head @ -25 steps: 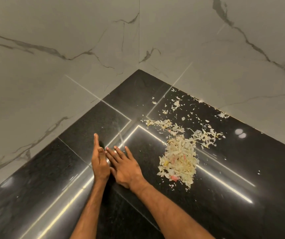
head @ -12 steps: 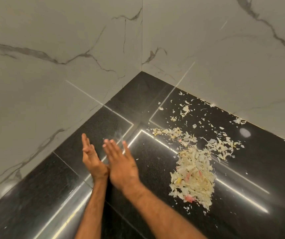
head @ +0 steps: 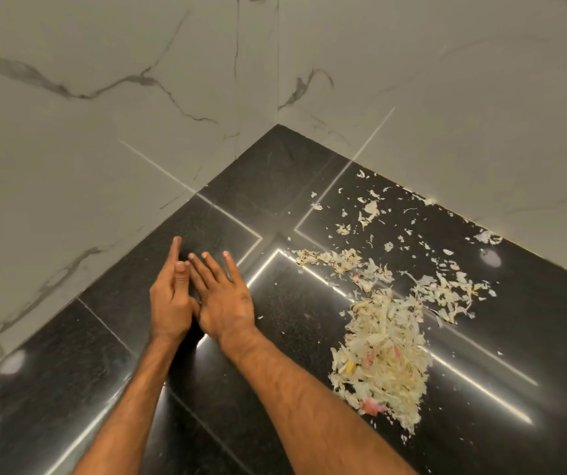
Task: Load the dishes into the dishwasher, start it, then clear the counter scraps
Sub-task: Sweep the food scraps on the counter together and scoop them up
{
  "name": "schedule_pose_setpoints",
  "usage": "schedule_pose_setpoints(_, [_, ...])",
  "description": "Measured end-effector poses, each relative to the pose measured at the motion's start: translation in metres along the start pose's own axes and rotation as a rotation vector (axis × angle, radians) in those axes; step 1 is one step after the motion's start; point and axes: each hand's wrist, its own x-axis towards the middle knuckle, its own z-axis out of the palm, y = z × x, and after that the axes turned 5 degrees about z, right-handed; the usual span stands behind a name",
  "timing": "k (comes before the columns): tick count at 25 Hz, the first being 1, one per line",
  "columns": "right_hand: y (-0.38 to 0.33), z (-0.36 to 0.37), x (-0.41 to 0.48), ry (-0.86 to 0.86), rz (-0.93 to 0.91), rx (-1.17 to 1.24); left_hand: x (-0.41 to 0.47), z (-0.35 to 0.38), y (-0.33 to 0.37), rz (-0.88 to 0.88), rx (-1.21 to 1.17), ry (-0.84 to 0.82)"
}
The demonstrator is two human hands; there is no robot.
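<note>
Two bare hands are in view, held side by side and touching over the black granite counter (head: 104, 341). The left hand (head: 170, 299) stands on its edge, its fingers (head: 175, 250) straight and close together, with nothing in them. The right hand (head: 227, 303) shows its back, its four visible fingers (head: 232, 267) straight and slightly fanned, also with nothing in them; its inner edge lies against the left palm. Whether either hand touches the stone cannot be told.

The scraps are all to the right of the right hand's fingers and apart from them. One heap of scraps (head: 383, 354), pale shredded vegetable trimmings with a few pink bits and a yellow one, lies nearer the person than the fingertips. One thinner band of shreds (head: 335, 260) runs level with the fingertips, off to their right. Many loose flakes (head: 371, 209) are strewn beyond the fingertips towards the right wall, too many and too small to count.

Two white marble wall faces (head: 104, 132) with grey veins meet in one corner beyond the fingertips. Bright line reflections cross the counter, and two round light spots (head: 490, 258) show on it, one on each side of the hands.
</note>
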Motion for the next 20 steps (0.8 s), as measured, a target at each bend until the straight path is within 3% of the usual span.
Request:
schedule_pose_setpoints(10, [0.124,0.022,-0.016,-0.062,0.41,0.163,0.037,0.039,0.018,0.111,0.301,-0.345])
schedule_pose_setpoints(15, [0.252,0.022,-0.01,0.108,0.345,0.498,0.082,0.115,0.038,0.218,0.349,-0.463])
schedule_pose_setpoints(20, [0.389,0.039,0.011,-0.049,0.177,0.532,0.111,0.196,0.065,0.308,0.215,-0.519])
